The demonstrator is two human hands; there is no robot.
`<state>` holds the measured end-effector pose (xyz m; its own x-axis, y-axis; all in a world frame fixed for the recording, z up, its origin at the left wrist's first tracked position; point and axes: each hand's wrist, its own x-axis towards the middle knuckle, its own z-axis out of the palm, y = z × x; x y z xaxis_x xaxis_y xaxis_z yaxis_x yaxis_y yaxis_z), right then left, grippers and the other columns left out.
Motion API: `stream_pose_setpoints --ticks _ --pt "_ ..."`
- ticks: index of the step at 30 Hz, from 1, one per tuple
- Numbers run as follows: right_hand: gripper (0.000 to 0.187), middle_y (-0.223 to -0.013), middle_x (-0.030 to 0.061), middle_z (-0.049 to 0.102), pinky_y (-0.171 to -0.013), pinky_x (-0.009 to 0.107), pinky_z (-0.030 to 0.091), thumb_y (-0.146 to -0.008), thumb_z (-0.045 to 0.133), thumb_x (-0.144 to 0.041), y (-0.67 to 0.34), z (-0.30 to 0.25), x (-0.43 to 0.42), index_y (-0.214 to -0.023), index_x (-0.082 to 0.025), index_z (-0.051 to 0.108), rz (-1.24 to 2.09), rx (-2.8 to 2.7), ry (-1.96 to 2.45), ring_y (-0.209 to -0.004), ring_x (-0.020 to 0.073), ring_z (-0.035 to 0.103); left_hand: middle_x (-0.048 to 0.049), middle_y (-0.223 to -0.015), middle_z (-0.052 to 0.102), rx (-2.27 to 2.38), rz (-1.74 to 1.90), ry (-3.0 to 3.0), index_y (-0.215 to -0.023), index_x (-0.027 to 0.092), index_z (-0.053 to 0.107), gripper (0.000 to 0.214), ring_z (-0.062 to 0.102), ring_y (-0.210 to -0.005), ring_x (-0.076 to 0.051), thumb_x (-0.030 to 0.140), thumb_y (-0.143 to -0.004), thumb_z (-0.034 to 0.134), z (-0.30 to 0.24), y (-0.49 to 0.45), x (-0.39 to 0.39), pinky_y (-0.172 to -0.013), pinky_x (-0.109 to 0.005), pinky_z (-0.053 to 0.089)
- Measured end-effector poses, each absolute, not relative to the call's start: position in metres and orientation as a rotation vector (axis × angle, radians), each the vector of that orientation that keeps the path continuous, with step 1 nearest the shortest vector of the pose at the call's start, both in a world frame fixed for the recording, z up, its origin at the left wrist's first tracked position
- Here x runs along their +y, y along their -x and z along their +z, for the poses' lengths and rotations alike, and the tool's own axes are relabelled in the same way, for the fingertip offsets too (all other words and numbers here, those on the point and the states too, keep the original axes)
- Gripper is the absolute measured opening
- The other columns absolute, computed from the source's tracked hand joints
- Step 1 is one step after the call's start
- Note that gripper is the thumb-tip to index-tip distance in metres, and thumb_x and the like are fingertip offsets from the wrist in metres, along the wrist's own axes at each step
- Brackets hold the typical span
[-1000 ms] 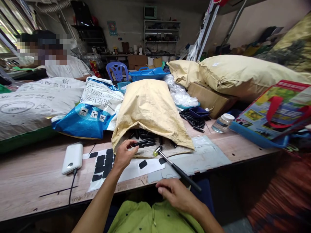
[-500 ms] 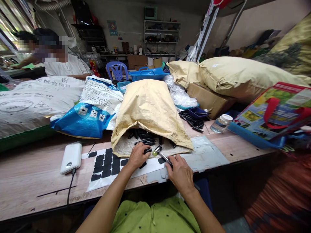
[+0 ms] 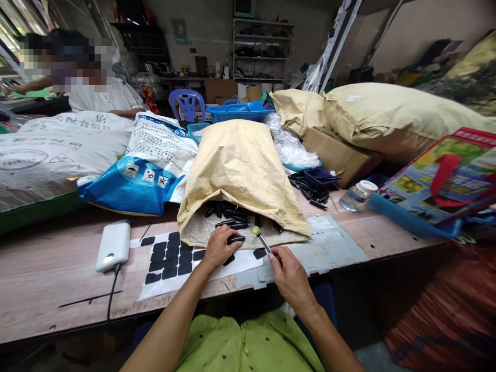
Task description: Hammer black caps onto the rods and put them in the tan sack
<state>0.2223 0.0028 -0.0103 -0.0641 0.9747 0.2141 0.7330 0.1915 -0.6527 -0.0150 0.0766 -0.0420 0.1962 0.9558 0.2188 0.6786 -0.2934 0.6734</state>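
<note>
Slanted hammer (image 3: 264, 242); black cylinder (image 3: 236, 239) nearby

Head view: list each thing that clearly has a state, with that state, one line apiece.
Left hand, fingers closed on a black rod
Right hand, closed around the hammer
Hammer, held, yellow face toward the camera
Sack, mouth open, other rods inside
Jar, white lid on
White device, black cable plugged in

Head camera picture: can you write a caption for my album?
Left hand holds a black piece, right hand grips a hammer, before an open sack.
</note>
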Motion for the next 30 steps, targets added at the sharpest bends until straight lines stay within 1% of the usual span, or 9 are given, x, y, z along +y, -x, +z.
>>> stream_pose_setpoints --ticks 5,8,12,18,20,23,25,30 --pt "0.025 -0.094 0.0076 0.068 -0.081 0.032 0.048 -0.099 0.043 -0.028 -0.211 -0.009 0.004 -0.1 -0.019 0.066 0.627 -1.839 1.516 -0.088 0.0212 0.061 -0.0036 -0.091 0.066 1.53 0.825 -2.044 -0.099 0.024 0.077 0.018 0.06 -0.095 -0.023 0.029 -0.082 0.077 -0.041 0.015 0.077 -0.088 -0.036 0.045" --pt "0.024 -0.094 0.0083 0.068 -0.08 0.031 0.049 -0.099 0.043 -0.027 -0.204 -0.007 0.004 -0.098 -0.019 0.066 0.609 -1.841 1.474 -0.088 0.0214 0.062 -0.0031 -0.091 0.067 1.538 0.826 -2.017 -0.099 0.025 0.078 0.02 0.06 -0.095 -0.023 0.028 -0.08 0.079 -0.041 0.015 0.078 -0.088 -0.036 0.045" --pt "0.024 -0.095 0.0089 0.067 -0.081 0.031 0.048 -0.101 0.042 -0.028 -0.195 -0.005 0.003 -0.101 -0.019 0.065 0.542 -1.849 1.428 -0.089 0.0215 0.062 -0.0025 -0.091 0.066 1.547 0.833 -2.006 -0.099 0.026 0.078 0.021 0.059 -0.095 -0.023 0.028 -0.079 0.08 -0.042 0.014 0.078 -0.088 -0.036 0.044" --pt "0.024 -0.093 0.0087 0.066 -0.08 0.031 0.047 -0.1 0.042 -0.026 -0.19 -0.007 0.002 -0.098 -0.02 0.065 0.54 -1.893 1.484 -0.087 0.0217 0.061 -0.0025 -0.092 0.067 1.569 0.834 -2.008 -0.098 0.024 0.077 0.022 0.059 -0.094 -0.023 0.027 -0.077 0.081 -0.042 0.013 0.077 -0.087 -0.036 0.043" --pt "0.024 -0.093 0.0087 0.066 -0.08 0.031 0.048 -0.101 0.041 -0.026 -0.188 -0.004 0.002 -0.099 -0.02 0.065 0.536 -1.888 1.466 -0.087 0.0217 0.061 -0.002 -0.093 0.067 1.566 0.858 -1.989 -0.102 0.024 0.074 0.028 0.059 -0.094 -0.023 0.026 -0.075 0.082 -0.041 0.013 0.076 -0.087 -0.036 0.043" --pt "0.025 -0.093 0.0085 0.067 -0.08 0.031 0.048 -0.101 0.042 -0.026 -0.182 -0.002 0.001 -0.101 -0.019 0.066 0.533 -1.903 1.414 -0.087 0.021 0.061 0.0002 -0.091 0.066 1.576 0.928 -1.907 -0.118 0.025 0.063 0.048 0.06 -0.09 -0.021 0.023 -0.074 0.082 -0.041 0.012 0.074 -0.084 -0.034 0.044" --pt "0.024 -0.093 0.0081 0.067 -0.08 0.03 0.048 -0.101 0.043 -0.025 -0.177 -0.002 0.001 -0.102 -0.019 0.066 0.538 -1.928 1.402 -0.087 0.0206 0.062 0.0014 -0.09 0.065 1.592 0.957 -1.867 -0.125 0.025 0.056 0.058 0.06 -0.087 -0.02 0.02 -0.073 0.08 -0.041 0.011 0.073 -0.081 -0.033 0.044" --pt "0.023 -0.093 0.0075 0.067 -0.078 0.03 0.047 -0.1 0.044 -0.024 -0.174 -0.005 0.002 -0.099 -0.019 0.066 0.558 -1.923 1.431 -0.086 0.0205 0.062 0.0015 -0.089 0.065 1.588 0.971 -1.849 -0.122 0.025 0.056 0.056 0.06 -0.086 -0.02 0.02 -0.072 0.08 -0.04 0.011 0.072 -0.079 -0.032 0.044"
